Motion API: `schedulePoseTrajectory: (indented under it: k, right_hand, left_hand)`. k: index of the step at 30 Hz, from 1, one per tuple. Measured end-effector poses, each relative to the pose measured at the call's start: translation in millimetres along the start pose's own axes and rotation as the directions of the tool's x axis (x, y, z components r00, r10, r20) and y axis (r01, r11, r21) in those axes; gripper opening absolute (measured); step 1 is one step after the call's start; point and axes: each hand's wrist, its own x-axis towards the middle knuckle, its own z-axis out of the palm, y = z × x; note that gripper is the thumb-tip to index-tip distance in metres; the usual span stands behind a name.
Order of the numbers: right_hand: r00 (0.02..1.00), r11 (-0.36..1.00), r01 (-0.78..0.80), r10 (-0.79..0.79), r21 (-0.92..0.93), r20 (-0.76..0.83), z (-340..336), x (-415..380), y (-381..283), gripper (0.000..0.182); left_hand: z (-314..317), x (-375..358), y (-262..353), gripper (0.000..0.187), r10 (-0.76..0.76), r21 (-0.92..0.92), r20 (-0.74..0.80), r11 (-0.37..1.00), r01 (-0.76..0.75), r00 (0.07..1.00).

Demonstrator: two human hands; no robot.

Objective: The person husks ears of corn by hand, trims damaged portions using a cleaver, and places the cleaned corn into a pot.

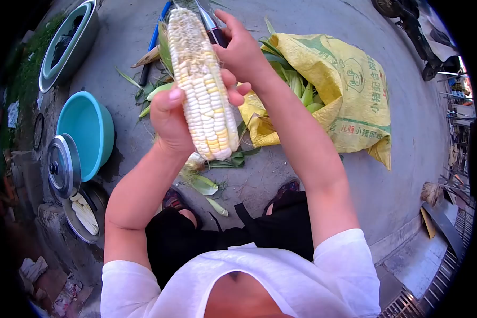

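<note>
A husked ear of corn (206,106) with white and pale yellow kernels is held up in my left hand (172,119), its upper end brownish and shrivelled. My thumb lies on the near side and fingertips show at the cob's right edge. Just right of the cob's top, my right hand (241,50) grips a knife (213,29) by its dark handle, blade pointing up and away. Green husks (201,183) lie on the ground below and behind the cob. A yellow sack (350,100) lies to the right, its mouth open on green-husked corn (302,93).
At the left stand a turquoise basin (87,135), a metal lid (63,164) and a pan (79,222) holding something pale. Another large basin (66,47) is at the upper left. A blue-and-black rod (154,40) lies behind the cob. Wheeled equipment (413,32) stands upper right.
</note>
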Motion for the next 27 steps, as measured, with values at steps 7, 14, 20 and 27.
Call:
schedulePoseTrajectory:
  k: [7,14,20,27]
  right_hand:
    - [0.999,0.994,-0.019,0.014,-0.104,-0.052,-84.7,-26.2,-37.2,0.069]
    - [0.987,0.978,0.08,-0.105,-0.195,-0.12,-123.7,-65.6,-77.9,0.068]
    - [0.997,0.933,-0.074,0.071,-0.353,-0.022,-156.2,-103.2,-79.0,0.048]
    - [0.928,0.758,0.371,-0.305,-0.537,0.211,-136.6,-142.6,-77.3,0.055]
  left_hand:
    - [10.5,27.8,-34.0,0.079,-0.036,-0.228,0.144,0.971,0.069,0.989]
    - [0.3,33.0,-46.7,0.071,-0.105,-0.176,-0.044,0.98,0.095,0.994]
    - [-3.1,25.7,-67.8,0.062,-0.255,-0.142,-0.135,0.961,0.236,0.958]
    - [-8.7,11.2,-73.3,0.062,-0.251,0.024,-0.436,0.957,0.29,0.864]
